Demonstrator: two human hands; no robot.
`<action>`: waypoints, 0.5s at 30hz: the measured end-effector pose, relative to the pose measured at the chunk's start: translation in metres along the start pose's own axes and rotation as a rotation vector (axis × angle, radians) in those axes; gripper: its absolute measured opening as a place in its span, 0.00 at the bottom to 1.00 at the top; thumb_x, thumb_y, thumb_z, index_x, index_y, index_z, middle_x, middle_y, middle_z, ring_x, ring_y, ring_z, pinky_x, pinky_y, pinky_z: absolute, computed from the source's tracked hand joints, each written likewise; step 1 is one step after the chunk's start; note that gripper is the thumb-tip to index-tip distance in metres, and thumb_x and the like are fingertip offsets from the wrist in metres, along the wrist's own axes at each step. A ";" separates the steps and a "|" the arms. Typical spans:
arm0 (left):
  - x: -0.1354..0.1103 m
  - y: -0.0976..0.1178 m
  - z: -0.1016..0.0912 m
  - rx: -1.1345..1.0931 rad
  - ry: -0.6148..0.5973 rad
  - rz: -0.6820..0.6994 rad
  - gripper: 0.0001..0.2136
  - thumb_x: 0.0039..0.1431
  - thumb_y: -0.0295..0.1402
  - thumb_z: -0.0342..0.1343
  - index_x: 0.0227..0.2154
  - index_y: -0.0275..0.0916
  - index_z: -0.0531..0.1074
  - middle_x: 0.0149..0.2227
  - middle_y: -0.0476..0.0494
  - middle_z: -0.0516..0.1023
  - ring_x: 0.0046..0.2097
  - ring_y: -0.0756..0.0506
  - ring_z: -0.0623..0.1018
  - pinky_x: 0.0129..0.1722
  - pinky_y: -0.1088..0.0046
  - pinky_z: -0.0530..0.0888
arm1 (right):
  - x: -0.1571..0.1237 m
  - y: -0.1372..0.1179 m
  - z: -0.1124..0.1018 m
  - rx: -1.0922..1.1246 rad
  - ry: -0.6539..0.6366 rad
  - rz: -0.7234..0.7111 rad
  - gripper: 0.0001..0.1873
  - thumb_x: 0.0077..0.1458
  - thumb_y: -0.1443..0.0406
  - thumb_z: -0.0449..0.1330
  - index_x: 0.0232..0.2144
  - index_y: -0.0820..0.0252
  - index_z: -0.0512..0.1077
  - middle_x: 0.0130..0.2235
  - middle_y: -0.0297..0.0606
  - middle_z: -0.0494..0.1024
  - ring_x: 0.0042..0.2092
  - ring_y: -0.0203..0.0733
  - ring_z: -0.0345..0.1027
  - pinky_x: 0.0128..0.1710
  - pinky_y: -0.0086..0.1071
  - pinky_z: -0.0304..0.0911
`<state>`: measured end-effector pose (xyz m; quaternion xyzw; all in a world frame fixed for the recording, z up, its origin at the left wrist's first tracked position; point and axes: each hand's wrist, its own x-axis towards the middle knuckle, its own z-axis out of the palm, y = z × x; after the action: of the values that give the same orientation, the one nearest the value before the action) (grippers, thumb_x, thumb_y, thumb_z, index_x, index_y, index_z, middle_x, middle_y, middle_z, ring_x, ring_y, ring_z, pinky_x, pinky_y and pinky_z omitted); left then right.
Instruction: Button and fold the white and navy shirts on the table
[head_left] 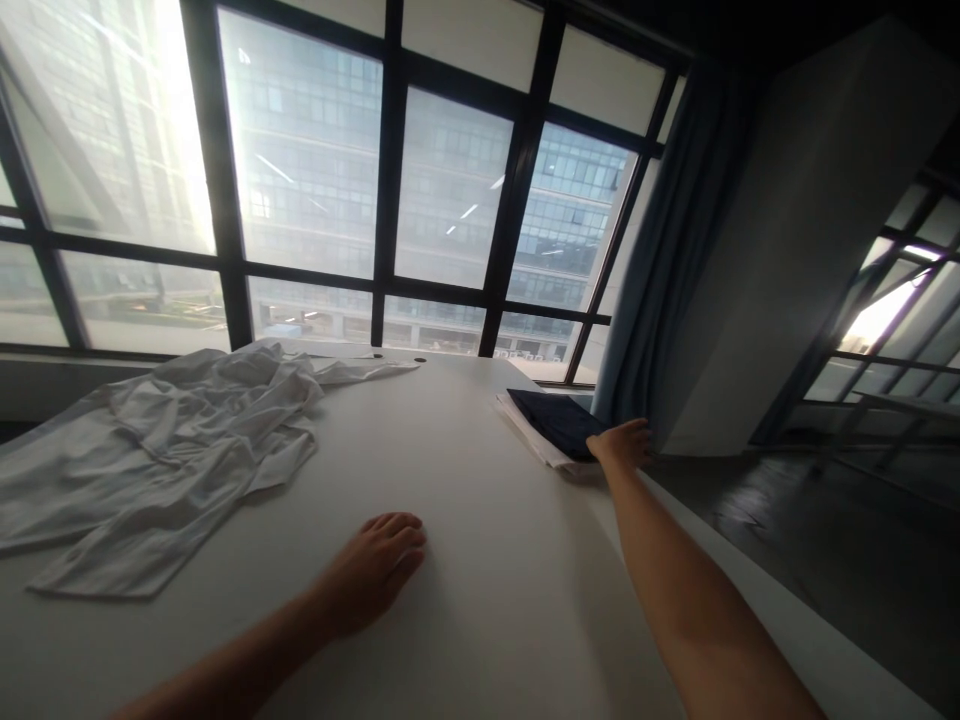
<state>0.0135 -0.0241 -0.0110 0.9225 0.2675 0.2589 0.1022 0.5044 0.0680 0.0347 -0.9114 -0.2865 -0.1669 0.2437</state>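
My right hand [624, 442] reaches out to the far right edge of the table. Its fingers are apart, and the thumb lies at the corner of a folded dark navy cloth [556, 420]. Whether the thumb presses on the cloth I cannot tell. Beneath the navy piece is folded white cloth [541, 445], its edge showing at the front left. My left hand [386, 555] rests on the tabletop near the middle, fingers loosely bent with the thumb a little apart, holding nothing. A rumpled white garment [187, 440] spreads over the left side.
The white table [450, 460] runs up to a large black-framed window [450, 190]. Two small dark round spots [420, 360] mark its far edge. A blue curtain [660, 270] hangs by a pillar [780, 250] at the right. Another table [900, 402] stands farther right.
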 end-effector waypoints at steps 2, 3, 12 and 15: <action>0.000 0.000 0.000 -0.001 -0.006 -0.005 0.13 0.69 0.34 0.43 0.43 0.40 0.73 0.49 0.40 0.76 0.52 0.43 0.74 0.56 0.61 0.70 | -0.012 -0.015 0.000 -0.053 0.011 -0.049 0.48 0.54 0.54 0.57 0.68 0.75 0.46 0.69 0.68 0.40 0.68 0.72 0.36 0.61 0.67 0.38; 0.000 0.000 0.000 0.000 -0.009 -0.007 0.13 0.69 0.34 0.43 0.43 0.40 0.73 0.49 0.40 0.76 0.53 0.43 0.74 0.56 0.60 0.70 | -0.019 -0.023 0.002 -0.063 0.011 -0.112 0.45 0.56 0.54 0.54 0.68 0.73 0.47 0.70 0.63 0.40 0.69 0.67 0.32 0.63 0.64 0.34; -0.003 0.004 -0.002 0.033 -0.039 -0.013 0.12 0.69 0.34 0.45 0.43 0.40 0.73 0.51 0.40 0.76 0.53 0.43 0.74 0.56 0.61 0.69 | -0.053 -0.024 0.050 -0.112 -0.450 -0.295 0.41 0.65 0.48 0.34 0.68 0.73 0.49 0.70 0.54 0.47 0.70 0.53 0.36 0.66 0.54 0.36; 0.002 0.000 -0.006 -0.005 -0.030 -0.038 0.14 0.69 0.35 0.43 0.43 0.40 0.74 0.50 0.41 0.77 0.52 0.44 0.75 0.55 0.65 0.70 | -0.060 -0.020 0.051 -0.136 -0.324 -0.363 0.39 0.66 0.51 0.34 0.68 0.74 0.48 0.69 0.55 0.48 0.70 0.54 0.36 0.66 0.55 0.36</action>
<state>0.0118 -0.0232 -0.0048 0.9208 0.2825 0.2438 0.1134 0.4539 0.0830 -0.0275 -0.8742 -0.4690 -0.0783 0.0988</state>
